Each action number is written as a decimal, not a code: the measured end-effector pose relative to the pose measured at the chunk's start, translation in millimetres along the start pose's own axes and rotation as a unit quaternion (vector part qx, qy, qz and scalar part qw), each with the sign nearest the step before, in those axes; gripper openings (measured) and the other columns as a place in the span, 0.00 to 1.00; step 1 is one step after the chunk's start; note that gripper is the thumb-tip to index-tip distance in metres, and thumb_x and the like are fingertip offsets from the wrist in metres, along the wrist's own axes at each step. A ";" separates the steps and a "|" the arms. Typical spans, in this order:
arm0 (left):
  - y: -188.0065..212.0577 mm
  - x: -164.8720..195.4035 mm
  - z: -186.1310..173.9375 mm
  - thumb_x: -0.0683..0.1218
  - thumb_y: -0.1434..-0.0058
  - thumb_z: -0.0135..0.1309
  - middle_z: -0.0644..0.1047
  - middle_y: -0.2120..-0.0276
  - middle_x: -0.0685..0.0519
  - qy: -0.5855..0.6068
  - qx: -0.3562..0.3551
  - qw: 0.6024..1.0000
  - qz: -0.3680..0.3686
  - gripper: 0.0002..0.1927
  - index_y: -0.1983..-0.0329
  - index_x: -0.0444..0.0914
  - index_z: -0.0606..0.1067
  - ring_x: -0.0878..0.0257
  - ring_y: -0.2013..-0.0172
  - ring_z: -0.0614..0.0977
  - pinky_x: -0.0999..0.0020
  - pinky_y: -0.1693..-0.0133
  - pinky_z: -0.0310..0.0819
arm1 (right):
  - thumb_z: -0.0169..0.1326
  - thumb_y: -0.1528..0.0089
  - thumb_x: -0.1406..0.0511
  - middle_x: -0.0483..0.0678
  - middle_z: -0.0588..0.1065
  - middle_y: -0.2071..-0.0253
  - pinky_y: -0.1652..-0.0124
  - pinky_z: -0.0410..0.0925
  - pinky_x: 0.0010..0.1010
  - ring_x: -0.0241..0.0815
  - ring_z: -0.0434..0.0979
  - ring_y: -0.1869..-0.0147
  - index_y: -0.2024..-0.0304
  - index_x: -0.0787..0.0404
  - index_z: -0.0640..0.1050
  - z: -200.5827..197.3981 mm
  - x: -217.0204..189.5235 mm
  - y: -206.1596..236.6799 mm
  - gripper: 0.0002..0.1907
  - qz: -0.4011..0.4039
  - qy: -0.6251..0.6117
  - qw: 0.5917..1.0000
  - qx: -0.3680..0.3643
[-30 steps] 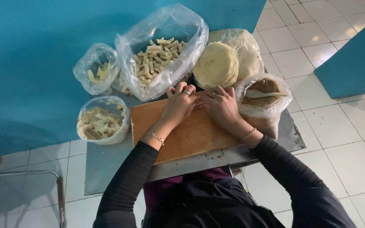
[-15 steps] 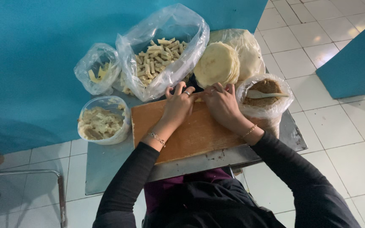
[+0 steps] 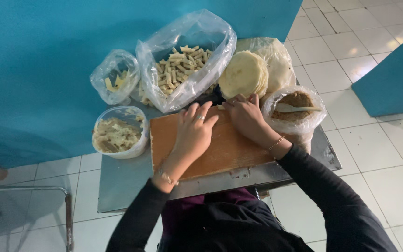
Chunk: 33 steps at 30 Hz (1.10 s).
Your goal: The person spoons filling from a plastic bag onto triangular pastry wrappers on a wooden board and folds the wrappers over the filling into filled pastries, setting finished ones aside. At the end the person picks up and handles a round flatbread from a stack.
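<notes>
My left hand (image 3: pixel 193 131) and my right hand (image 3: pixel 245 116) press side by side, palms down, at the far edge of a wooden board (image 3: pixel 220 151) on a small metal table (image 3: pixel 127 182). Whatever lies under the fingers is hidden; only a pale sliver shows between the hands. Just beyond my right hand a stack of round pale wrappers (image 3: pixel 243 74) leans up out of a plastic bag. A large clear bag of finished pale rolls (image 3: pixel 180 67) stands beyond my left hand.
A tub of brown filling with a spoon (image 3: pixel 295 109) stands right of the board. A bag-lined bowl of pale shredded filling (image 3: pixel 116 134) sits at the left, a small bag with yellow pieces (image 3: pixel 115 79) behind it. A teal wall runs behind; white floor tiles surround the table.
Both hands have slid a little farther away along the board toward its far edge, staying pressed together.
</notes>
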State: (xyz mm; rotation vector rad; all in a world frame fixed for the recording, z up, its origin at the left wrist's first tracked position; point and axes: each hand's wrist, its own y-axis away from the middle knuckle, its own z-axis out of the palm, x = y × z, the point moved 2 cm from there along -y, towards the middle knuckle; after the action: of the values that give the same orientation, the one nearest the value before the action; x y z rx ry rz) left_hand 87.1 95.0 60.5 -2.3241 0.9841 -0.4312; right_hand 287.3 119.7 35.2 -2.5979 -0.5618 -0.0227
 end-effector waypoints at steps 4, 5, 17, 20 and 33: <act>28.8 11.9 -48.7 0.41 0.44 0.59 0.72 0.39 0.49 0.048 0.061 0.995 -0.062 0.18 0.49 0.45 0.82 0.47 0.41 0.71 0.46 0.43 0.61 | 0.51 0.37 0.62 0.45 0.77 0.51 0.49 0.60 0.50 0.47 0.70 0.45 0.50 0.55 0.82 2.8 1.9 -6.4 0.15 -0.004 0.050 0.999 0.004; 37.3 12.6 -58.8 0.40 0.44 0.59 0.72 0.39 0.49 0.054 0.078 0.992 -0.081 0.19 0.49 0.46 0.82 0.47 0.41 0.72 0.47 0.43 0.61 | 0.51 0.36 0.61 0.45 0.76 0.51 0.49 0.60 0.50 0.47 0.70 0.45 0.50 0.55 0.82 2.6 1.8 -7.8 0.15 -0.002 0.042 0.999 0.007; 155.4 -53.7 -101.1 0.36 0.37 0.58 0.74 0.47 0.54 -0.002 0.272 0.901 -0.337 0.14 0.54 0.47 0.84 0.55 0.50 0.70 0.61 0.50 0.69 | 0.59 0.39 0.61 0.45 0.80 0.55 0.50 0.69 0.41 0.45 0.80 0.50 0.54 0.57 0.80 -38.2 -24.8 -22.3 0.12 -0.018 -0.215 0.976 0.036; 168.4 -63.5 -99.5 0.35 0.36 0.58 0.74 0.50 0.55 -0.022 0.283 0.898 -0.335 0.14 0.53 0.46 0.84 0.54 0.49 0.70 0.60 0.49 0.70 | 0.62 0.39 0.60 0.46 0.82 0.60 0.61 0.74 0.34 0.44 0.84 0.59 0.52 0.58 0.80 -50.6 -42.6 -33.6 0.16 -0.054 -0.359 0.930 -0.053; 159.9 -63.5 -84.5 0.34 0.38 0.60 0.78 0.63 0.51 0.047 0.298 0.882 -0.363 0.11 0.55 0.41 0.82 0.57 0.64 0.79 0.63 0.59 0.72 | 0.62 0.40 0.58 0.50 0.80 0.41 0.51 0.72 0.42 0.50 0.82 0.46 0.51 0.49 0.83 -79.3 -21.9 -88.1 0.15 -0.101 -0.121 0.968 0.196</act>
State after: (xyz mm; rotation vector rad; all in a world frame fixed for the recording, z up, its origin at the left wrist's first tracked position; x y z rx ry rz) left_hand -85.0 19.2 23.6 -2.0095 -0.0638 -0.9863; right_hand 239.1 145.6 142.7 -2.1620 -0.8261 0.3110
